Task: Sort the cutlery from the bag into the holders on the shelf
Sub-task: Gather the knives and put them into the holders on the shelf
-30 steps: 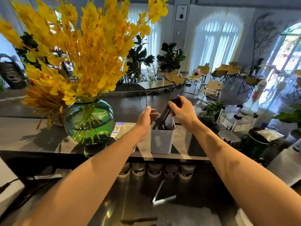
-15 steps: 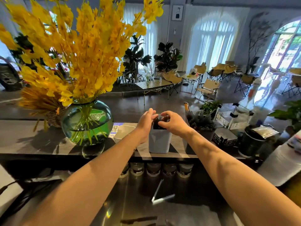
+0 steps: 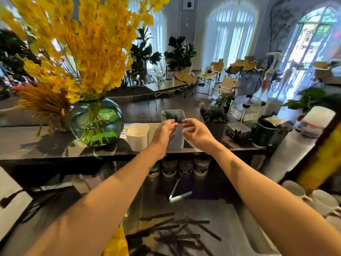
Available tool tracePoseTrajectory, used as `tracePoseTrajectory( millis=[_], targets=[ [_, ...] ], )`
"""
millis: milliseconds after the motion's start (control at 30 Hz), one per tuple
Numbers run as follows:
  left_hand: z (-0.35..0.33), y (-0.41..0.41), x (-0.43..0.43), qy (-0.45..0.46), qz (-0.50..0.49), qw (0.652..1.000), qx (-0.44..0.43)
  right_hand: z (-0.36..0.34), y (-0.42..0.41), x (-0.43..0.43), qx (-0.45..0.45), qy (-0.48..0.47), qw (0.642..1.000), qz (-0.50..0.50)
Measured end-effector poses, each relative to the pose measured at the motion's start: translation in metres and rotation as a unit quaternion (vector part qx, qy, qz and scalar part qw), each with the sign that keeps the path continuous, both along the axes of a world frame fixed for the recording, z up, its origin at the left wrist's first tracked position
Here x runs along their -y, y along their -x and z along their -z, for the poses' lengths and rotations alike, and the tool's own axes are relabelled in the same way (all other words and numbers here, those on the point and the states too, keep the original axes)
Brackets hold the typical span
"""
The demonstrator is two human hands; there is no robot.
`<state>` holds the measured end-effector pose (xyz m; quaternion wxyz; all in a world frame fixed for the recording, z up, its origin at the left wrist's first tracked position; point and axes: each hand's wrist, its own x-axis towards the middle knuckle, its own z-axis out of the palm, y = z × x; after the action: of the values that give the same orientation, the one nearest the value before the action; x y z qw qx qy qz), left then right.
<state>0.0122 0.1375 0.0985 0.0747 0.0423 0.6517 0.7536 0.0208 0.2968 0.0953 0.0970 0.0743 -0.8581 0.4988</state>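
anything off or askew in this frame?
Nothing tipped or spilled. Both white holders stand upright on the shelf: the right holder has dark cutlery in it, the left holder looks empty. Only mess: loose cutlery scattered on the lower counter by the yellow bag.

The left hand (image 3: 163, 133) and right hand (image 3: 196, 133) pull back empty from the white holder (image 3: 178, 143), the dark cutlery (image 3: 171, 116) left inside.
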Motion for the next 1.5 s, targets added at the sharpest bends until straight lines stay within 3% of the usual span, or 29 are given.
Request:
tracePoseTrajectory(
  millis=[100, 200, 400, 567, 667, 800, 900, 1033, 1367, 1500],
  targets=[
    [0.02, -0.036, -0.003, 0.0, 0.011, 1.0, 0.01, 0.027, -0.034, 0.002, -0.001, 0.022, 1.0, 0.001],
    [0.069, -0.079, -0.004, -0.011, 0.027, 0.997, 0.075, 0.089, -0.083, -0.001, 0.057, 0.067, 0.996, 0.009],
    [0.191, -0.157, 0.018, 0.039, 0.011, 0.979, 0.2, 0.219, -0.188, -0.012, 0.176, 0.033, 0.983, 0.045],
    [0.252, -0.204, 0.03, 0.053, -0.007, 0.955, 0.293, 0.294, -0.252, -0.018, 0.301, 0.038, 0.951, 0.059],
    [0.274, -0.227, 0.029, 0.056, -0.007, 0.944, 0.324, 0.32, -0.277, -0.015, 0.327, 0.051, 0.943, 0.04],
    [0.296, -0.257, 0.026, 0.076, -0.011, 0.933, 0.353, 0.339, -0.298, -0.009, 0.313, -0.015, 0.949, 0.026],
    [0.307, -0.278, 0.026, 0.094, -0.027, 0.923, 0.373, 0.354, -0.307, -0.006, 0.267, -0.147, 0.952, 0.033],
    [0.323, -0.3, 0.03, 0.102, -0.034, 0.905, 0.412, 0.359, -0.311, 0.002, 0.305, -0.284, 0.908, -0.03],
    [0.343, -0.321, 0.043, 0.13, -0.045, 0.863, 0.486, 0.377, -0.297, 0.008, 0.361, -0.343, 0.862, -0.095],
    [0.353, -0.324, 0.039, 0.11, -0.081, 0.868, 0.477, 0.384, -0.307, 0.016, 0.33, -0.354, 0.868, -0.106]
  ],
)
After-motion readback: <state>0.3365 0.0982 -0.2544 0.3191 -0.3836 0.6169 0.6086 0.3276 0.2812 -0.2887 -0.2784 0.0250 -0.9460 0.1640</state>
